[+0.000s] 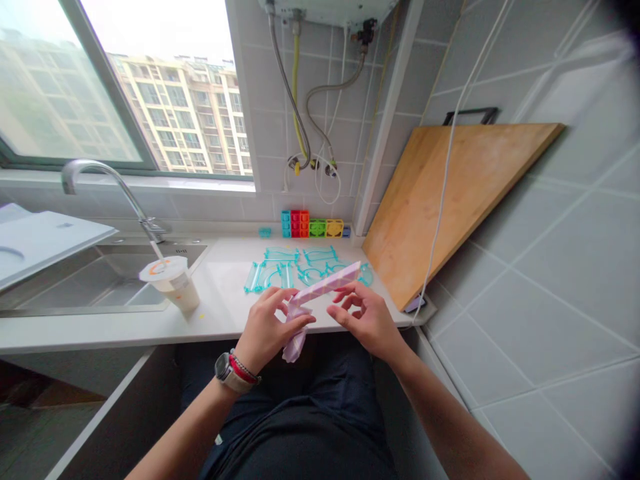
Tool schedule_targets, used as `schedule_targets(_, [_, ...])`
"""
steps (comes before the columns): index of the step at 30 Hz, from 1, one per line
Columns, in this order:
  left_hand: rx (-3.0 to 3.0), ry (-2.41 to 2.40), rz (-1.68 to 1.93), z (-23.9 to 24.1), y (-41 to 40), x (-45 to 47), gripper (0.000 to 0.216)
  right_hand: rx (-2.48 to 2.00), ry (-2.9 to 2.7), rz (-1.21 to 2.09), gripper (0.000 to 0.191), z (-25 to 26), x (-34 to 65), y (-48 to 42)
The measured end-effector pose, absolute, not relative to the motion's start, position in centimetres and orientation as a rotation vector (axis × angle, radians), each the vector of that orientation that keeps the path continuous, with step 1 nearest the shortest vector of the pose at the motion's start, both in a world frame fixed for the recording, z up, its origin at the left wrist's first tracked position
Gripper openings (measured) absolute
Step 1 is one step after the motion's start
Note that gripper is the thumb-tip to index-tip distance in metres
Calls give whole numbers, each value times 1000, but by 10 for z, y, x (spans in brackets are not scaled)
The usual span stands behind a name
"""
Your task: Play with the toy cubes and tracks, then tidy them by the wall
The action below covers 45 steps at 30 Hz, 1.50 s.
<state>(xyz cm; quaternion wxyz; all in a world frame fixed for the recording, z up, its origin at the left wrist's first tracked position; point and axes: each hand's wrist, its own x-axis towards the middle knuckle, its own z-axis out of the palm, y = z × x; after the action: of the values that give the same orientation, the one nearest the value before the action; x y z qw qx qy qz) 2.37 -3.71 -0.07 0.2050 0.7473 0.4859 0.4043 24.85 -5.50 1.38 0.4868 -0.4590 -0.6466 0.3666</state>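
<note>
My left hand (270, 323) is closed on a pale pink folded strip (325, 283) with a faint line pattern, its thumb and fingers pinching near the bend. One straight, flattened length slants up to the right over the counter. A looser, crumpled end hangs below my left hand. Whether the strip is paper or fabric I cannot tell. My right hand (367, 317) is at the straight part's lower edge, its index fingertip at or very near it, with thumb and fingers apart. Beyond lie several teal plastic frame-like pieces (275, 273) on the white counter (225, 293).
A lidded drink cup (183, 293) with a straw stands left, beside the sink (120, 283) and tap (113, 170). Coloured plastic blocks (300, 224) line the back wall. A large wooden board (465, 200) leans at the right, with a white cord (447, 167) hanging before it.
</note>
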Motion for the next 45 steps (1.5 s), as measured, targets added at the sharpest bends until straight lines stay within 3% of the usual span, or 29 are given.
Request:
schedule_targets(13, [2150, 1323, 1006, 4, -44, 33, 36, -1048, -1824, 1042, 27, 9, 236, -32])
schedule_targets(22, [2097, 1416, 867, -4, -42, 36, 22, -831, -2135, 608, 9, 4, 239, -33])
schedule_targets(27, [2076, 1439, 805, 1, -42, 34, 41, -743, -2351, 687, 21, 20, 250, -38])
schedule_targets(38, [2036, 1416, 899, 5, -43, 29, 43, -794, -2404, 697, 69, 34, 260, -59])
schedule_targets(40, [2025, 1428, 966, 10, -42, 27, 45, -842, -2244, 700, 64, 30, 263, -62])
schedule_targets(45, [2040, 1437, 1034, 15, -42, 27, 49, -926, -1934, 753, 29, 20, 260, -72])
